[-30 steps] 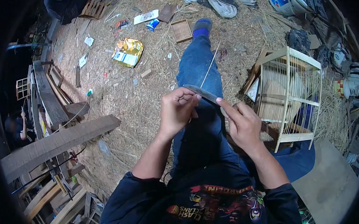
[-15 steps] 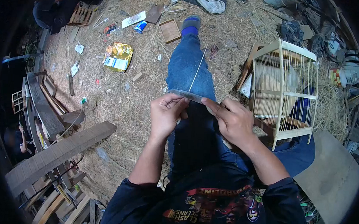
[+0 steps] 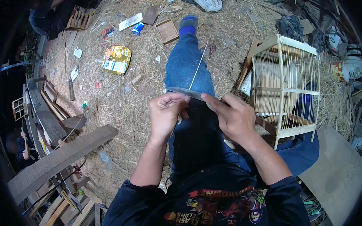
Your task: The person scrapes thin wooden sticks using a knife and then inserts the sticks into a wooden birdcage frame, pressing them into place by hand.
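In my right hand (image 3: 238, 118) is a knife, its flat grey blade (image 3: 190, 93) lying crosswise above my outstretched leg (image 3: 186, 64). The right thumb or forefinger presses along the blade near its right end; the handle is mostly hidden in the palm. My left hand (image 3: 164, 114) pinches a thin pale stick (image 3: 198, 69) just under the blade. From the blade the stick runs away over the jeans, slanting slightly right at its far tip. Blade and stick appear to touch. Right of the leg stands a wooden cage (image 3: 285, 91) with thin bars.
A plank (image 3: 66, 158) juts in at lower left beside piled wood. Straw-strewn ground holds a gold packet (image 3: 117, 59), a blue cup (image 3: 138, 28) and a small wooden tray (image 3: 167, 31). A flat board (image 3: 335, 176) lies at right. Other people show at the left edge.
The view has shifted slightly, so most things sit a little further left. Both hands keep their hold on the knife and stick, with hardly any change in pose.
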Tool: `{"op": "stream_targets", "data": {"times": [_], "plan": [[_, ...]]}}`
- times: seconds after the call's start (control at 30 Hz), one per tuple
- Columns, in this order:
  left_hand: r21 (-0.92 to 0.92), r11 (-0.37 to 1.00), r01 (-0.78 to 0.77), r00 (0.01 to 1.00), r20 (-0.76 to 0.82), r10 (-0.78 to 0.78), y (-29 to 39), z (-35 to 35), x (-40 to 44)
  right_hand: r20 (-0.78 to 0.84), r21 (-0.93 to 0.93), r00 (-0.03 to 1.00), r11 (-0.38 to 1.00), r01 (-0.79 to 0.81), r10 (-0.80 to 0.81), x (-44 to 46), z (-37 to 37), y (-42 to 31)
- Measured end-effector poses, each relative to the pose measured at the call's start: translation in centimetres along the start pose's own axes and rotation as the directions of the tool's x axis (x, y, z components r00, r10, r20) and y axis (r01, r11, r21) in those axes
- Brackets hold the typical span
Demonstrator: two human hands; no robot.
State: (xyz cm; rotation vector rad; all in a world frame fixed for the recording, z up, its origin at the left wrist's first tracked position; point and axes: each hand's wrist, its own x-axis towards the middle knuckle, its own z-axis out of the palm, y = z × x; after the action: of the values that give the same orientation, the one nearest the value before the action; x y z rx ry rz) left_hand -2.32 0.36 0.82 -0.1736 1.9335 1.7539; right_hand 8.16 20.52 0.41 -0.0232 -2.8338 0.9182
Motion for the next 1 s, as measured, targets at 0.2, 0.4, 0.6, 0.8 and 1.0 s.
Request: {"op": "stream_targets", "data": {"times": [0.2, 0.4, 0.6, 0.8, 1.0], "plan": [[-0.064, 0.998, 0.013, 1.0, -0.021, -0.015, 0.0, 0.5, 0.0, -0.037, -0.059, 0.999, 0.998, -0.01, 0.008, 0.0, 0.1, 0.5], [-0.068, 0.998, 0.014, 1.0, -0.013, -0.015, 0.1, 0.5, 0.0, -0.014, -0.045, 1.0, 0.999, -0.01, 0.01, -0.3, 0.2, 0.6], [-0.006, 1.0, -0.017, 1.0, 0.017, 0.017, -0.5, 0.2, 0.2, -0.006, -0.028, 1.0, 1.0, 0.013, -0.013, -0.7, 0.6, 0.6], [-0.022, 1.0, -0.014, 1.0, -0.026, 0.014, -0.4, 0.9, 0.2, -0.042, -0.044, 0.999, 0.999, -0.002, 0.001, -0.9, 0.6, 0.8], [-0.04, 0.999, -0.035, 0.998, 0.057, 0.037, -1.3, 0.0, 0.6, -0.101, -0.011, 0.994, 0.999, 0.049, -0.05, -1.1, 0.9, 0.6]]}}
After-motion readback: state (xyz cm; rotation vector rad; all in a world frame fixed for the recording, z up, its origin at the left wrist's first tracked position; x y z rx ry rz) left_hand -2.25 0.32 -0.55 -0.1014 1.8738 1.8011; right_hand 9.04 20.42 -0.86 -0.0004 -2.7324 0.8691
